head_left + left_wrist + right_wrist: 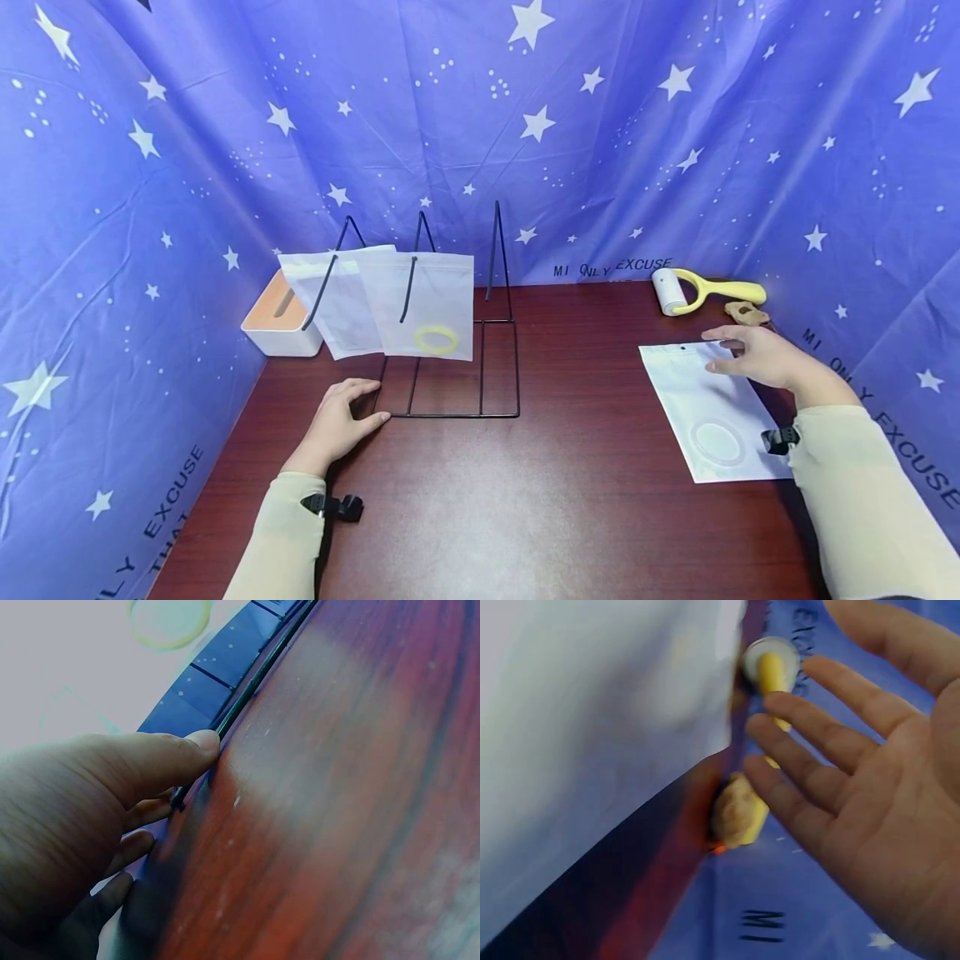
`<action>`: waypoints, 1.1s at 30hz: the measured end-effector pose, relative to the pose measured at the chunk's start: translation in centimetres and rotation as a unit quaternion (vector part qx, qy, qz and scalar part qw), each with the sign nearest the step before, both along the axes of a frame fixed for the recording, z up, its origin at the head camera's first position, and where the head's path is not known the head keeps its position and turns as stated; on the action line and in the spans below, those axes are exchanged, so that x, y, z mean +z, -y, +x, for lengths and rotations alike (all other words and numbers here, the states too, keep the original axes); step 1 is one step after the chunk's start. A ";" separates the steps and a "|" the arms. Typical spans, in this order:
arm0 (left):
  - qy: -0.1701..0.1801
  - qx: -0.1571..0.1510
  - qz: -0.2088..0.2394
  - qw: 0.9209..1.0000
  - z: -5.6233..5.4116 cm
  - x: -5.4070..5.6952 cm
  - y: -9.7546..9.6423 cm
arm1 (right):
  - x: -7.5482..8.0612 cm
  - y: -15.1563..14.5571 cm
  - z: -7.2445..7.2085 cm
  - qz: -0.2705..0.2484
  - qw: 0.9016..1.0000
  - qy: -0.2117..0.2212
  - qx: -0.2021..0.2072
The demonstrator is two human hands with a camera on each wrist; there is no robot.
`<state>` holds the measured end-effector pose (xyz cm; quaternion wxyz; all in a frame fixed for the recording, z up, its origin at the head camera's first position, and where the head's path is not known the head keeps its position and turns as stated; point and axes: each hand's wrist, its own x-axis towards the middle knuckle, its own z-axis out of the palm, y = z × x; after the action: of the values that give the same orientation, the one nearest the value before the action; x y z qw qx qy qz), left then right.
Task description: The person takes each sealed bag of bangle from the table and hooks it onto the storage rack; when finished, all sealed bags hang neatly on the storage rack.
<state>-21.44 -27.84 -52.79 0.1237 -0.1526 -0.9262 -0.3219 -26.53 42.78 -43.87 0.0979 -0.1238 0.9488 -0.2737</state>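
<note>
My left hand (pixel 339 423) pinches the front left corner of a black wire rack (pixel 453 416), thumb along the wire in the left wrist view. Two white zip bags hang from the rack's prongs: the left bag (pixel 337 321) is partly covered by the front bag (pixel 446 292), through which a yellow ring (pixel 437 339) shows. The prong on the right carries nothing. Over the top edge of another white bag (pixel 678 392), lying on the table with a pale ring (pixel 716 442) showing through, my right hand (pixel 776 367) hovers with fingers spread and nothing held.
Behind the rack on the left stands a white tissue box (pixel 281 342) with an orange-brown lid. A yellow-handled lint roller (pixel 712 290) lies at the back right, a small tan object (pixel 746 313) beside it. Blue star-patterned curtain (pixel 450 108) encloses the dark red table (pixel 570 500).
</note>
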 end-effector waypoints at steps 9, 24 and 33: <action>0.001 0.002 0.001 1.000 0.0 0.0 0.1 | -1.8 -1.8 -2.6 -0.034 0.998 0.034 -0.043; 0.003 -0.001 0.000 1.000 0.0 0.0 0.1 | -4.0 -2.4 -4.0 -0.016 0.993 0.010 -0.116; 0.004 0.002 0.001 1.000 0.1 -0.1 0.0 | -4.4 -2.6 -4.0 -0.008 0.993 -0.020 -0.114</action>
<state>-21.37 -27.81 -52.88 0.1212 -0.1492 -0.9268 -0.3226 -30.52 45.33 -48.32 0.0463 -0.0205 0.9563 -0.2881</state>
